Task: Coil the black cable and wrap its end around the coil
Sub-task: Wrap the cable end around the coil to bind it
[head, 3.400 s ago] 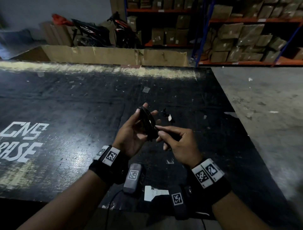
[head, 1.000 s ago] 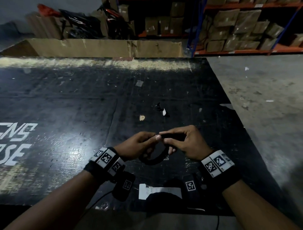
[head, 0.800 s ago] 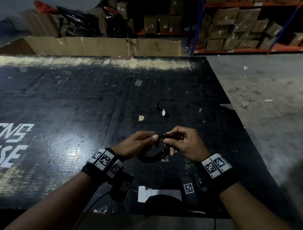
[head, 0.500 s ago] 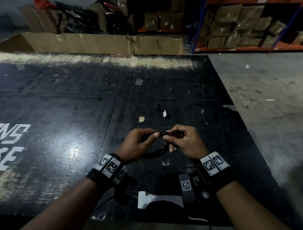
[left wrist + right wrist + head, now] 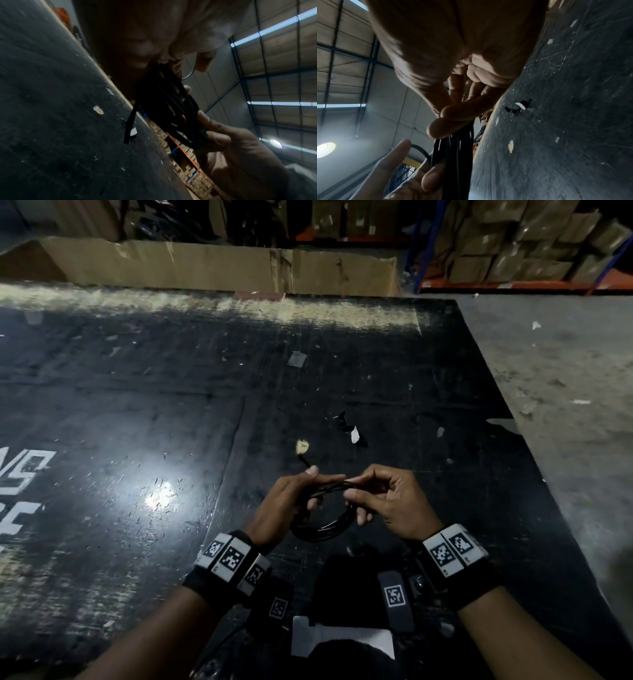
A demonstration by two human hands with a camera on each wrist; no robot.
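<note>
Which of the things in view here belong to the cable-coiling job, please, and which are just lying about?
Belonging to the job:
- black cable coil
- its free end, poking out past the fingers
- left hand and right hand, both gripping the coil

Just lying about:
- black-and-white scrap on the black mat
- small tan chip
- flattened cardboard
- shelved cartons

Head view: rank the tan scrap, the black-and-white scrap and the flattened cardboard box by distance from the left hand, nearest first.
1. Tan scrap, on the black mat just beyond the left hand.
2. Black-and-white scrap, farther out, to the right.
3. Flattened cardboard box, along the mat's far edge.
</note>
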